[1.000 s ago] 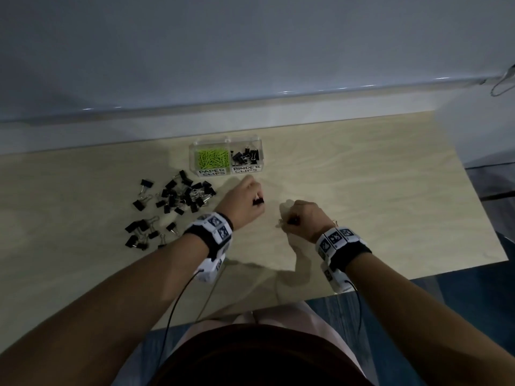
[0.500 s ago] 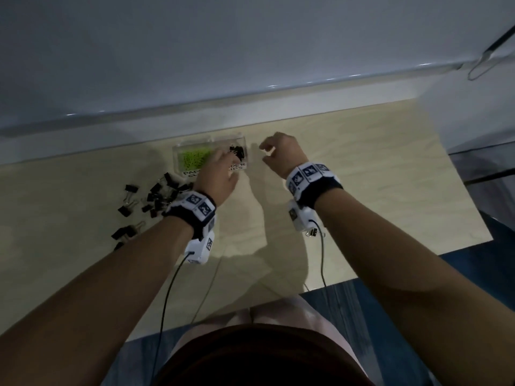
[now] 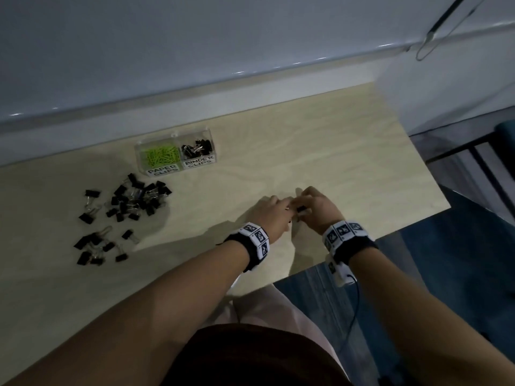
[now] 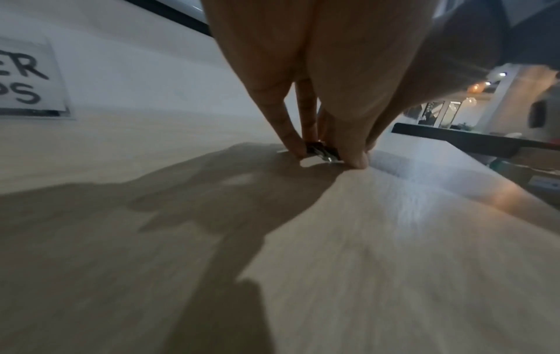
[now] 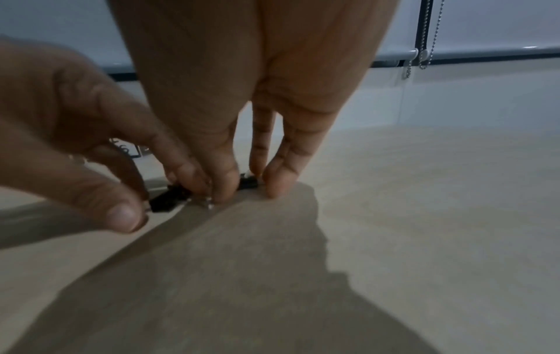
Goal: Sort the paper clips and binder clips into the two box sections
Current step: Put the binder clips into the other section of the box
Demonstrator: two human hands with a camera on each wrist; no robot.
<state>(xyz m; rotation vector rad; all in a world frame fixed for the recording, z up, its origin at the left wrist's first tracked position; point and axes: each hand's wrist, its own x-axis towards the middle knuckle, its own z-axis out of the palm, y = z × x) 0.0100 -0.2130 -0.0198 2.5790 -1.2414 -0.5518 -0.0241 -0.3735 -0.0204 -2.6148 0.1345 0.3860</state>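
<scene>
A clear two-section box [image 3: 214, 151] stands at the back of the table. Green paper clips [image 3: 158, 157] fill its left section and black binder clips [image 3: 196, 148] lie in its right section. My left hand [image 4: 322, 155] pinches a black binder clip [image 4: 321, 151] between thumb and fingertips, low on the wood. My right hand [image 5: 242, 189] is close beside it, fingertips down, thumb and fingers pinching another black binder clip [image 5: 249, 183]. In the head view both hands [image 3: 292, 208] meet at mid-table, right of the loose pile.
A loose pile of several black binder clips [image 3: 133, 199] lies left of the hands, with a smaller scatter [image 3: 97, 246] nearer the front. The table's front edge [image 3: 362, 240] runs close behind my right wrist. A wall ledge [image 3: 250, 87] borders the back.
Half a second ago both hands were up at the box, the left over the binder clip section. Both have come back toward me and now pinch clips on the table.
</scene>
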